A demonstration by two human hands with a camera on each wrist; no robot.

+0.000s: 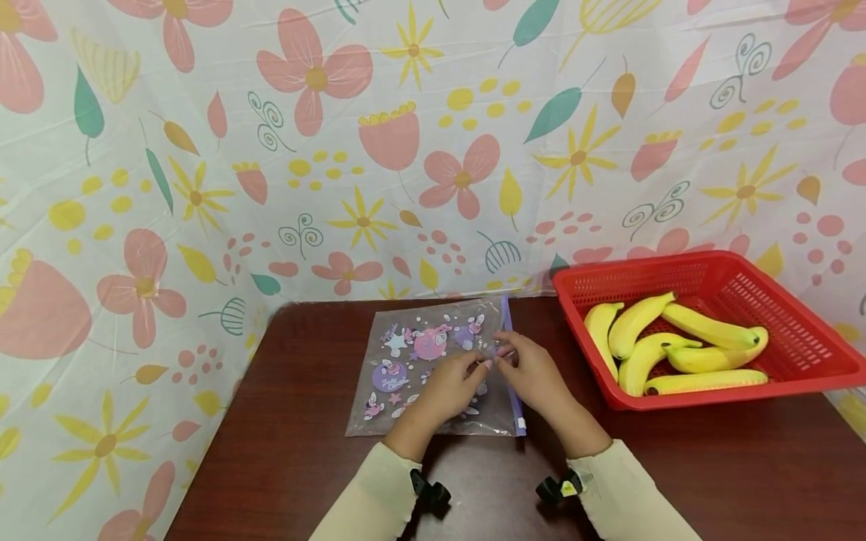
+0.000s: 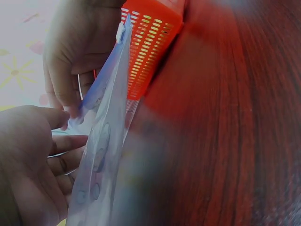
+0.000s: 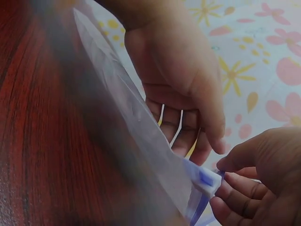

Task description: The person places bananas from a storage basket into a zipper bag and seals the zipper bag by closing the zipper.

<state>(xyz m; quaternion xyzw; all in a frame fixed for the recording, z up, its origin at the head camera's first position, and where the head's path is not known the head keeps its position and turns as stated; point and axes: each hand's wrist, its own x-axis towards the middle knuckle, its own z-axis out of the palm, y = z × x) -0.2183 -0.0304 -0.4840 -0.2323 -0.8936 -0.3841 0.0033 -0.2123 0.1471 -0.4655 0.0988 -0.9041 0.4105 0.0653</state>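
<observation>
A clear zip bag (image 1: 389, 409) with pink and purple cartoon prints lies on the brown table, its purple zip edge (image 1: 516, 402) toward the right. My left hand (image 1: 446, 387) bends over the bag, thumb and forefinger pinching the plastic near the middle of that edge. Facing it, my right hand (image 1: 534, 372) pinches the purple edge between thumb and fingers. The fingertips of both hands come close together there. In the left wrist view a white slider (image 2: 120, 33) sits at the near end of the zip, and the bag's mouth side is lifted off the table.
Right of the bag stands a red perforated basket (image 1: 737, 263) with several yellow bananas (image 1: 639, 323) in it. A flower-printed cloth (image 1: 460, 113) hangs behind and to the left of the table (image 1: 291, 451).
</observation>
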